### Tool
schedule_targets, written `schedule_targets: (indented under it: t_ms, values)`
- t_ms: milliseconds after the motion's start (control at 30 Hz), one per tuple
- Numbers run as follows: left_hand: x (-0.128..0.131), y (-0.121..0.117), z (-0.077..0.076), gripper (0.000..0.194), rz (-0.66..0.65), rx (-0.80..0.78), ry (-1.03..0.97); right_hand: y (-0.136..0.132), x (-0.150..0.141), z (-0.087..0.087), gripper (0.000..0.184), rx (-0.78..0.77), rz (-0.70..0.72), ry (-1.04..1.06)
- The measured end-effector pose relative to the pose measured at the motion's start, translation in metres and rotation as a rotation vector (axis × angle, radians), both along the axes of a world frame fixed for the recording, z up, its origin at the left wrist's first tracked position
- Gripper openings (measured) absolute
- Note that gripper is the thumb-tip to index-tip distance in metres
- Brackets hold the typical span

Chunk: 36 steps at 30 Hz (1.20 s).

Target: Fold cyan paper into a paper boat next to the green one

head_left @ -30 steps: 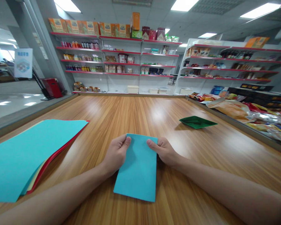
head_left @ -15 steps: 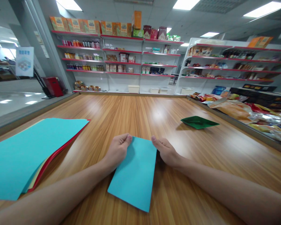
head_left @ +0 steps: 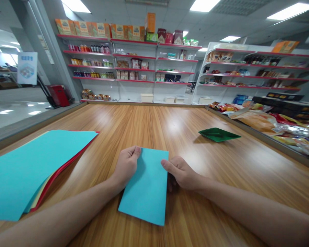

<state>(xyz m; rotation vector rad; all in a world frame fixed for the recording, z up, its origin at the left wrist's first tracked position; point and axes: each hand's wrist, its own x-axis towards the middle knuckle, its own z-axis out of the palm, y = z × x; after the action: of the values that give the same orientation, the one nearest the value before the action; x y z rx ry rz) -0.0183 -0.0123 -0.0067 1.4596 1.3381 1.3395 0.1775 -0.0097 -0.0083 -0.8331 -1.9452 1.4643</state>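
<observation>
Paper rectangle (head_left: 146,187), smooth turquoise, in both hands (head_left: 126,165) (head_left: 183,173)

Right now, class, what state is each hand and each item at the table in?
Left hand: closed on the blue sheet's upper left corner.
Right hand: gripping its right edge, thumb on top.
Blue sheet: held, nearly flat.
Paper stack: lying, right edge curved.
Green piece: lying untouched.

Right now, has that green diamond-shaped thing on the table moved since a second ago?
No. Judged against the wooden table, the green diamond-shaped thing lies where it did, shifted neither way.
</observation>
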Motion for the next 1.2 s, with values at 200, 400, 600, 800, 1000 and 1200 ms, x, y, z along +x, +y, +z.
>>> schedule_targets:
  t_ms: [200, 400, 600, 800, 1000, 1200]
  values:
    - [-0.006, 0.004, 0.010, 0.030, -0.431, -0.263, -0.177, 0.002, 0.005, 0.008, 0.062, -0.241, 0.292, -0.011]
    - [0.003, -0.010, 0.022, 0.043, -0.892, -0.350, 0.138, 0.003, 0.006, 0.009, 0.063, -0.245, 0.536, -0.172]
    - [0.005, -0.011, 0.025, 0.040, -0.809, -0.308, 0.319, -0.005, 0.001, 0.011, 0.057, 0.134, 0.367, -0.254]
    - [0.002, -0.013, 0.033, 0.039, -0.709, -0.225, 0.530, -0.009, -0.001, 0.014, 0.061, 0.013, 0.444, -0.277]
    - [0.008, -0.009, 0.018, 0.039, -0.593, -0.189, 0.271, -0.006, -0.001, 0.013, 0.054, -0.016, 0.339, -0.138]
    - [0.009, -0.006, 0.010, 0.043, -0.414, -0.017, 0.266, -0.006, -0.003, 0.011, 0.053, -0.125, 0.329, -0.045]
